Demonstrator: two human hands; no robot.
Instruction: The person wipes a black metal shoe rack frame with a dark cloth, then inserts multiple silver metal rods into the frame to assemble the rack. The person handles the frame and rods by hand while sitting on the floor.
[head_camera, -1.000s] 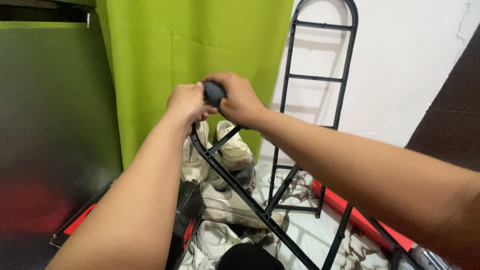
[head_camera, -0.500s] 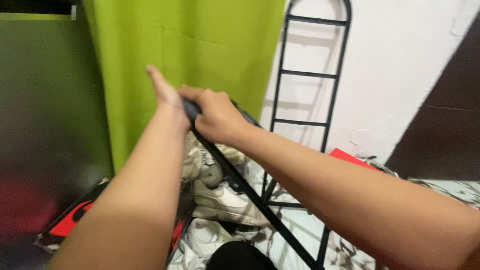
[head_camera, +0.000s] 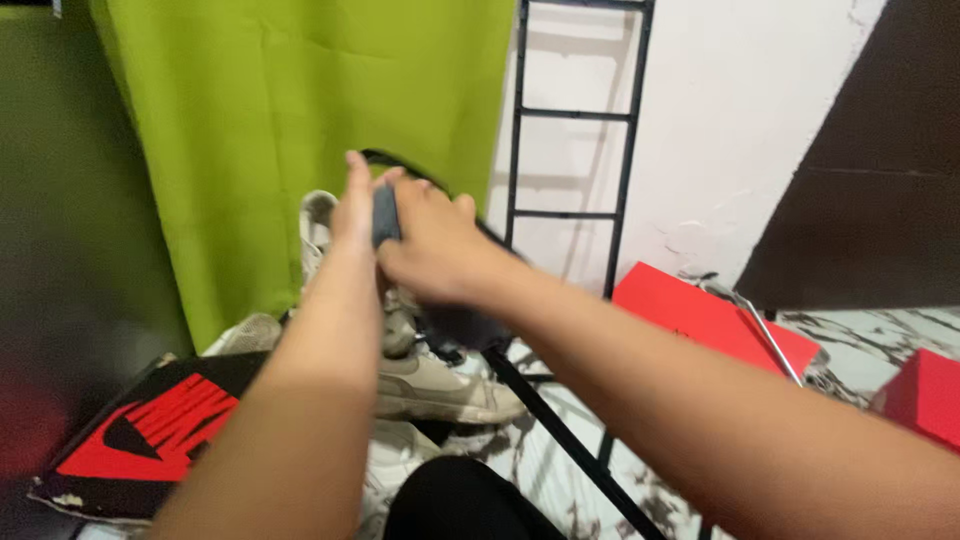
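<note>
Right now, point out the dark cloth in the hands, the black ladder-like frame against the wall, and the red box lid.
dark cloth (head_camera: 385, 215), head view, on the strip showing between both hands.
black ladder-like frame (head_camera: 570, 114), head view, on a rung.
red box lid (head_camera: 700, 318), head view, on its flat top.
</note>
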